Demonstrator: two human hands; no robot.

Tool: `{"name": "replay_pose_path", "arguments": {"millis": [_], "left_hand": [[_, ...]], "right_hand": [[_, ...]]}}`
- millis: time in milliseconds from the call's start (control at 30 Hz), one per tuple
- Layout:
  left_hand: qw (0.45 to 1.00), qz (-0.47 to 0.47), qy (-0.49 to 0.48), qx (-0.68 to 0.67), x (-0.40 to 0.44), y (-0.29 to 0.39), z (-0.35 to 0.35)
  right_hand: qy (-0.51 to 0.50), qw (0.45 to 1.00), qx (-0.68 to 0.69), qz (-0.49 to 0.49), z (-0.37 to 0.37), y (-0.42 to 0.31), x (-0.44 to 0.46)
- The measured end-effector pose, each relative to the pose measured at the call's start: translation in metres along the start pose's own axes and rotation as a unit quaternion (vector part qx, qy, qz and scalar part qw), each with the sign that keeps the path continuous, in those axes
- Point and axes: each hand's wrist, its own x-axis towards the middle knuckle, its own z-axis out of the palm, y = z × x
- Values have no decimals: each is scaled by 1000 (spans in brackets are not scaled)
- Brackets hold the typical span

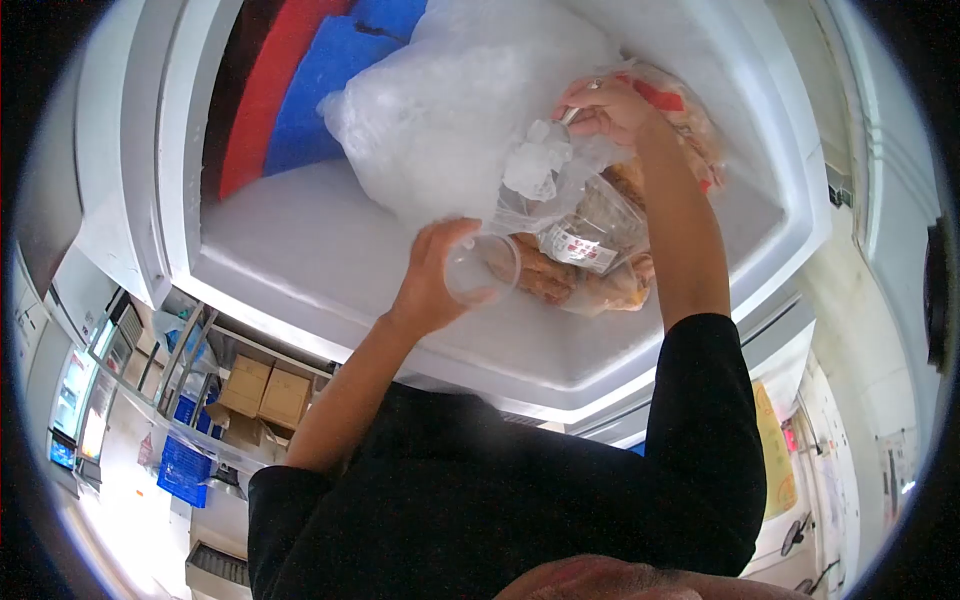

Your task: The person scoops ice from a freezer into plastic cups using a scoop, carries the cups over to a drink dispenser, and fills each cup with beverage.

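My left hand (433, 275) is wrapped round a clear plastic cup (482, 270), whose round mouth faces the camera. My right hand (608, 108) is closed on a thin metal handle, seemingly of a scoop, whose head is hidden behind ice chunks (537, 160). These chunks lie beside an open clear plastic bag (590, 180). Left of them is a large, frosty white bag (430, 120). Below my right hand are a clear plastic tub with a white label (583, 252) and bagged brown food (545, 270).
All this is inside a chest freezer with a white rim (300, 318). Blue (335, 80) and red (270, 90) containers stand at its left end. More packed food (695, 140) lies at the right wall. Outside, cardboard boxes (265, 385) and a blue crate (183, 470) are at lower left.
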Motion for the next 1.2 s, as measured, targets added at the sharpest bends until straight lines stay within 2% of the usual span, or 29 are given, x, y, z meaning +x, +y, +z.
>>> {"name": "replay_pose_path", "arguments": {"millis": [100,200,300,400,500,600,667,800,900,1000,1100,1200], "left_hand": [[994,-40,73,74,5,-10,13],[991,-78,106,25,17,-16,25],[989,-116,92,-2,27,-7,34],[991,-89,102,7,35,9,37],[990,-11,140,-29,36,27,33],[991,-58,120,4,33,53,21],[993,-50,107,-8,27,61,14],[993,10,114,11,16,71,7],[990,25,130,-56,12,82,7],[987,52,134,-67,14,86,6],[985,106,110,-86,18,90,0],[986,147,60,-40,21,87,-7]], "right_hand": [[33,999,8,-37,6,-10,-23],[60,995,41,-61,13,-20,-53],[114,983,48,-138,34,-27,-93],[144,969,118,-165,70,-33,-137],[202,963,53,-170,111,-39,-176],[289,936,14,-200,159,-42,-214],[299,925,20,-233,177,-35,-233],[310,911,49,-267,195,-18,-256],[331,896,83,-284,199,-2,-265],[375,871,133,-287,209,7,-278],[378,849,188,-317,207,20,-289],[387,833,210,-336,208,27,-295]]}}
